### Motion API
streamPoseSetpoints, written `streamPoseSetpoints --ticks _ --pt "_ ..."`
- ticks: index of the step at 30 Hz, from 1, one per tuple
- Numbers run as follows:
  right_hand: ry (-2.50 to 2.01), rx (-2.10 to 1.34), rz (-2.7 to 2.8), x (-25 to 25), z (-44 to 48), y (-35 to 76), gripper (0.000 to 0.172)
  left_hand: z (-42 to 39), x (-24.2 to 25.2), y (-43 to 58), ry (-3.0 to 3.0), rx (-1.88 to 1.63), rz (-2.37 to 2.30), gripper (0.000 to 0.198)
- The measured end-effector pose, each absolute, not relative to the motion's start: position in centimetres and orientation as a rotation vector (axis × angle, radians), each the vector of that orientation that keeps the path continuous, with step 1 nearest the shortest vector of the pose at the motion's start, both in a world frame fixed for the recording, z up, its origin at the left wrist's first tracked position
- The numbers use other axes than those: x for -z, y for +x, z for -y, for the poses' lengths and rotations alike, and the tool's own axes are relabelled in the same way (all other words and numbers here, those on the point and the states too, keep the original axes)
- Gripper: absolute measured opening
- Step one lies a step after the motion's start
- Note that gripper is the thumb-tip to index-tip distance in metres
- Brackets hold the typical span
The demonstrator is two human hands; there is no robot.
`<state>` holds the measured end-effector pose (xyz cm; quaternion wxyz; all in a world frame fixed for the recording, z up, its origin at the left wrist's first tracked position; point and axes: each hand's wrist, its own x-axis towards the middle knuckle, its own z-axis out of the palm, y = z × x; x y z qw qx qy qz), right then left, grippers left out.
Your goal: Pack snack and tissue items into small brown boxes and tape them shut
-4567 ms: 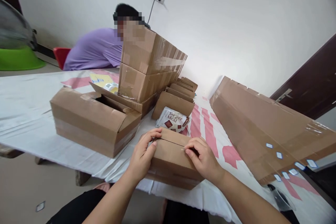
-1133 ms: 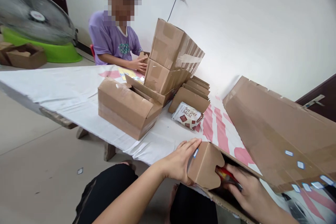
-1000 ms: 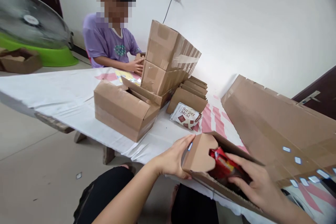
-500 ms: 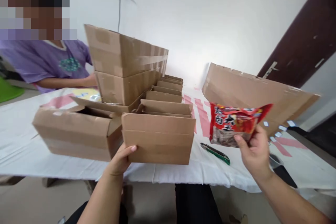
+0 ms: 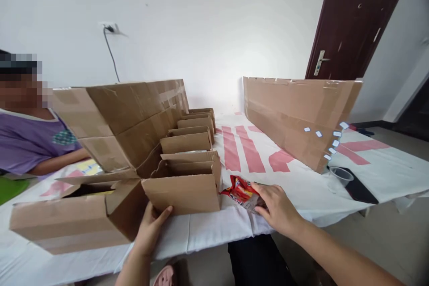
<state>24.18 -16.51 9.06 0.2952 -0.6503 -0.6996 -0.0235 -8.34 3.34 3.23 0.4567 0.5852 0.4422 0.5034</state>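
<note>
Open carton was steadied in left hand grip, red packet clamped just right of it by right hand.

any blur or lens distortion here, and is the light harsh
Head view: the wide lens tilts the door and splays the long cardboard box; light is soft, the white wall washed out, shadows faint; the red packet under the right hand is slightly smeared, its print unreadable; the left hand on the small box looks fairly sharp.
</note>
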Motion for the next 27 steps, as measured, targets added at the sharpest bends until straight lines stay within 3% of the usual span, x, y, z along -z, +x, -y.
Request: streamPoseSetpoints --ticks 4,9,12,16,22,27 --pt "-1.73 0.085 1.726 -7.9 18.0 25.4 0.07 -2.7 -3.1 -8.1 1.639 -1.393 -1.329 0.078" --pt "-1.754 -0.098 1.478 -4.3 19.8 26.1 0.066 0.7 -2.7 -6.9 2.019 -1.908 -1.59 0.05" --pt "-1.705 -0.217 1.46 -2.2 19.9 25.2 0.065 4.1 -1.6 -4.2 2.296 -1.647 -1.238 0.033" --pt "-1.659 -0.216 1.414 -1.4 18.7 23.9 0.075 7.2 0.3 0.2 2.324 -1.153 -0.956 0.037" --pt "-1.419 -0.303 1.256 -2.8 16.9 24.7 0.031 6.6 1.0 5.1 2.053 -0.797 -0.977 0.069" --pt "-1.233 -0.299 1.036 -7.0 14.7 27.3 0.02 4.9 -4.2 9.7 2.075 -1.018 -0.921 0.071"
